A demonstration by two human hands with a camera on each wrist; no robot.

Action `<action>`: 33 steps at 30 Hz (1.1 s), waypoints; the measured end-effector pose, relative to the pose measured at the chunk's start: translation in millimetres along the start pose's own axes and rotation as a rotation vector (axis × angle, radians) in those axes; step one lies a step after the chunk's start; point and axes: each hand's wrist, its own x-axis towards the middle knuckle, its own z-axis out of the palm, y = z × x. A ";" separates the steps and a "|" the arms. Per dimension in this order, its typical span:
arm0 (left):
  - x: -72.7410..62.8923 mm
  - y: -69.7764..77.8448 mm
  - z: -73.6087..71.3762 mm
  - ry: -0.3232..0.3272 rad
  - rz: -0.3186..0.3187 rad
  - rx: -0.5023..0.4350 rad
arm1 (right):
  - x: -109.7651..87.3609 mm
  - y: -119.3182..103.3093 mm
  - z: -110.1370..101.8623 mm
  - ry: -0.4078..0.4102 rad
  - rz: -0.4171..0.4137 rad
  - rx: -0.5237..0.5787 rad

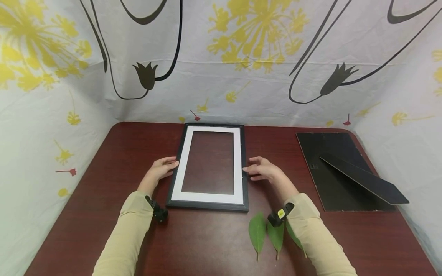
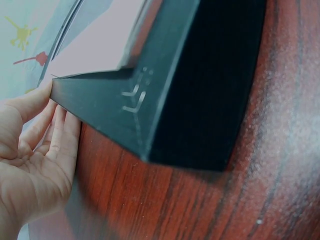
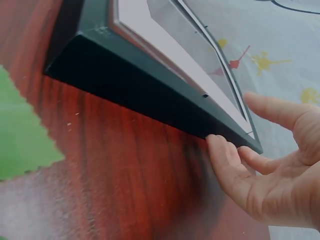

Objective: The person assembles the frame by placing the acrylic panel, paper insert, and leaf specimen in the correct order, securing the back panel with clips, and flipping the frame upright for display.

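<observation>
A black picture frame with a white mat inside lies on the dark red table. Metal fasteners show at its mitred corner in the left wrist view. My left hand holds the frame's left side, thumb at the upper edge and fingers against the outer side. At the right side, fingertips of my right hand touch the frame's outer side low down, and its thumb stands apart above the rim in the right wrist view. The fingers of the right hand are only slightly bent.
Several paces of tabletop away at right lies a black backing board with its easel leg raised. Three green leaves lie in front of the frame, one partly behind my right sleeve. A patterned white cloth stands around the table.
</observation>
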 end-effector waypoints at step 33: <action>2.2 -1.4 -1.5 -0.008 -0.003 -0.001 | -20.6 3.8 42.5 0.020 -0.055 -0.650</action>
